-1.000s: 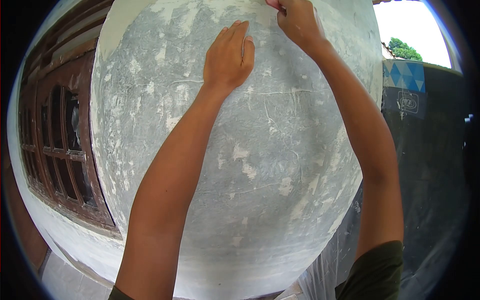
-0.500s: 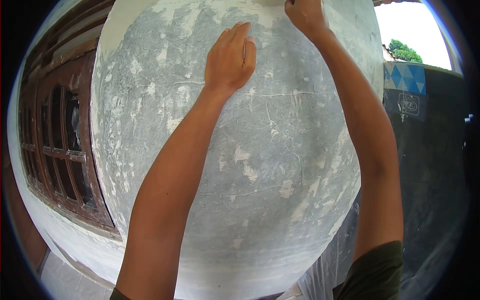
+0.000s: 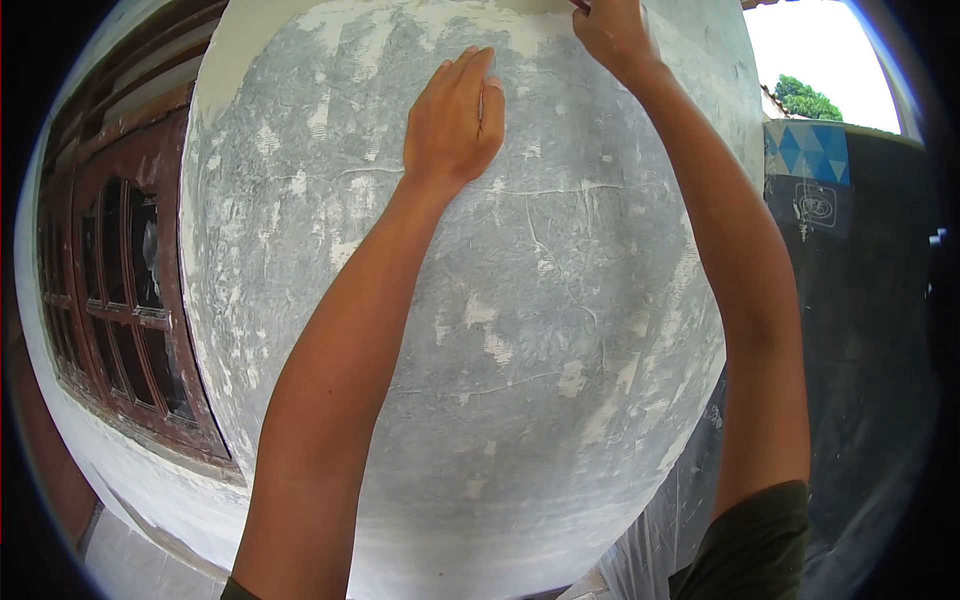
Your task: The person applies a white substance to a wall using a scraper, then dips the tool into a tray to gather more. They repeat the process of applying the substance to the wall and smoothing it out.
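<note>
My left hand (image 3: 455, 118) lies against the grey, patchy plastered wall (image 3: 500, 260), its fingers stretched upward and the thumb alongside them. A narrow dark gap shows between thumb and forefinger. Higher up and to the right, my right hand (image 3: 615, 38) is closed at the top edge of the view. A small dark-red end of a tool (image 3: 581, 5) sticks out of its left side; the rest is hidden by the hand or cut off by the frame. Pale, smooth plaster (image 3: 480, 14) covers the wall's upper part near both hands.
A brown wooden window (image 3: 125, 290) with glass panes stands on the left. To the right hangs a dark sheet (image 3: 860, 300) with a blue-and-white patterned patch (image 3: 808, 152). Clear plastic sheeting (image 3: 640, 550) gathers at the wall's lower right. A tree (image 3: 805, 98) shows outside.
My left hand has shifted very slightly left and down against the wall. My right hand has hardly moved; a dark-red tool end now shows at it.
</note>
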Demonstrator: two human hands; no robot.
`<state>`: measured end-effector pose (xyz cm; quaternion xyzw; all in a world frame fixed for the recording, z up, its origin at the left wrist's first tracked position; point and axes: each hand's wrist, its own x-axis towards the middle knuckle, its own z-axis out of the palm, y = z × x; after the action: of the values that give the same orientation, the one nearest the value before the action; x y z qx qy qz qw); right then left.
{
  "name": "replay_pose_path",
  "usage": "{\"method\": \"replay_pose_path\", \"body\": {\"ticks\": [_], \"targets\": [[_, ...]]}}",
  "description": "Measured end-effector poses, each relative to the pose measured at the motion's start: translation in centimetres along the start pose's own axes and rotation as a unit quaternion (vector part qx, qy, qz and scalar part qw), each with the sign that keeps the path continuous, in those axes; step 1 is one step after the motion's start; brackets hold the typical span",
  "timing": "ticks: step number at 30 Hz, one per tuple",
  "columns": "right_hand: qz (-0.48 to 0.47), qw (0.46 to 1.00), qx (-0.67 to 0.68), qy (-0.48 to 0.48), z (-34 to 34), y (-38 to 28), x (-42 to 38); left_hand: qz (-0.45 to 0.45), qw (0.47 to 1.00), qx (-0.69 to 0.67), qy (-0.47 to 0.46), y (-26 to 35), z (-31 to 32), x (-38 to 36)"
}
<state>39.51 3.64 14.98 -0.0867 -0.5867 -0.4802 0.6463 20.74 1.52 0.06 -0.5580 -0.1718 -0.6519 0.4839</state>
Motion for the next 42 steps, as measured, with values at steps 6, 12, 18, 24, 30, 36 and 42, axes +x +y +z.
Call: {"method": "replay_pose_path", "body": {"ticks": [6, 12, 18, 24, 30, 36, 42], "targets": [[0.037, 0.980, -0.130, -0.149, -0.7, 1.4, -2.2, -0.005, 1.000, -0.004, -0.005, 0.1, -0.2, -0.1], [0.007, 0.993, 0.008, -0.114, -3.2, -2.4, -5.0, -0.025, 0.999, 0.000, -0.021, 0.1, 0.1, -0.1], [0.096, 0.988, -0.054, -0.105, -1.5, 2.4, 0.8, -0.003, 1.000, -0.002, -0.004, 0.0, -0.1, 0.1], [-0.025, 0.984, -0.069, -0.160, -2.9, -3.6, -5.4, -0.027, 0.999, -0.009, -0.017, -0.2, -0.2, -0.2], [0.017, 1.000, -0.011, 0.002, 0.5, 0.4, 0.0, -0.019, 1.000, -0.004, -0.018, -0.4, 0.0, -0.3], [0.045, 0.983, -0.076, -0.160, -1.4, -2.5, -2.7, -0.024, 1.000, -0.007, -0.017, -0.2, -0.1, -0.3], [-0.007, 0.995, 0.004, -0.103, -2.5, -4.8, -2.7, -0.022, 1.000, -0.008, -0.017, -0.4, 0.2, -0.2]]}}
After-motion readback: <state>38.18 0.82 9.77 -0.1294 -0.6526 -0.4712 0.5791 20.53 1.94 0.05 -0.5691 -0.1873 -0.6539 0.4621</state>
